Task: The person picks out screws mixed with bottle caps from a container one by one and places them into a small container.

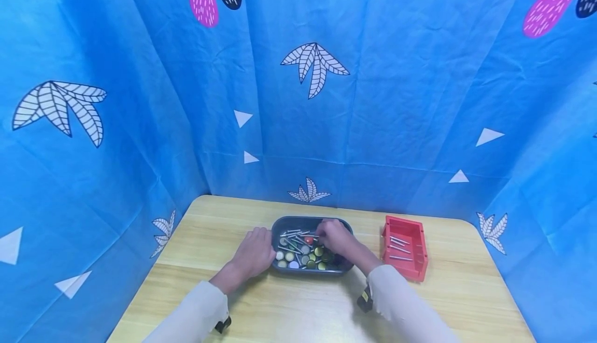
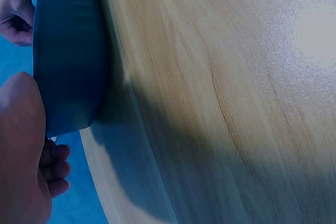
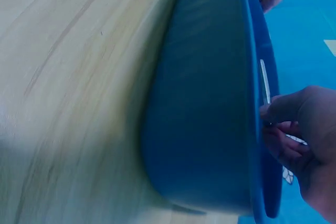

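Observation:
A dark grey tray stands on the table, holding a mix of silver nails and round bottle caps in gold, white and red. My left hand grips the tray's left end, thumb at the rim; the left wrist view shows its fingers curled beyond the end wall. Over the right part of the tray, my right hand pinches a nail between thumb and fingers, just above the rim in the right wrist view. Its palm and the caps beneath are partly hidden.
A red bin with several nails in it stands right of the tray, near my right forearm. The wooden table is bounded at the back and sides by a blue patterned cloth.

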Motion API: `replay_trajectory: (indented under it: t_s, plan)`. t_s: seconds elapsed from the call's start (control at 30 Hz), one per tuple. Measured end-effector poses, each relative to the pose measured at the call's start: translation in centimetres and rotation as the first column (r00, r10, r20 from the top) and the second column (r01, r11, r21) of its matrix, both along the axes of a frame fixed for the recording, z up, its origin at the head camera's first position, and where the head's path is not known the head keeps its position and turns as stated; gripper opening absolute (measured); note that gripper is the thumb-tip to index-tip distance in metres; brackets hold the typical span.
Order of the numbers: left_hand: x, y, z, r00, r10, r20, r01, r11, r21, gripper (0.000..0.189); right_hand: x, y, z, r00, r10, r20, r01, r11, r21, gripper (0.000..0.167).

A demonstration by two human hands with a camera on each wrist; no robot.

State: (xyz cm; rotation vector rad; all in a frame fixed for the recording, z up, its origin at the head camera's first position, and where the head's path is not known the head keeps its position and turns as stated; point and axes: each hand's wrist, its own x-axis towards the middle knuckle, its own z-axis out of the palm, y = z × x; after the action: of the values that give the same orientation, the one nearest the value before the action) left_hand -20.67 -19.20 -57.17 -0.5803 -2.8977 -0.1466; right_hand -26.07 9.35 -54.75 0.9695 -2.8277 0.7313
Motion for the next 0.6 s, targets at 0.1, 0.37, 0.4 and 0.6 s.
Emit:
replay_trajectory:
  t_s: [0.1, 0.37, 0.4, 0.6]
  plan:
    - [0.0, -0.1, -0.1, 1.000, 0.003, -0.002, -0.003, 1.000, -0.010, 0.027, 0.1, 0.4, 0.3, 0.999, 0.028, -0.031, -0.029, 0.999, -0.015, 0.011]
    - [0.0, 0.0, 0.2, 1.000, 0.000, -0.006, 0.000, 0.999, -0.040, 0.028, 0.6, 1.7, 1.2, 0.995, 0.069, -0.067, -0.072, 0.997, -0.040, 0.011]
    - [0.0, 0.0, 0.1, 1.000, -0.001, -0.007, 0.001, 0.999, -0.039, 0.028, 0.7, 1.9, 1.3, 0.995, 0.070, -0.073, -0.073, 0.996, -0.041, 0.012]
    - [-0.1, 0.0, -0.1, 1.000, 0.007, 0.002, -0.007, 0.999, -0.033, 0.028, 1.3, 3.0, 2.3, 0.990, 0.077, -0.116, -0.085, 0.995, -0.062, 0.015]
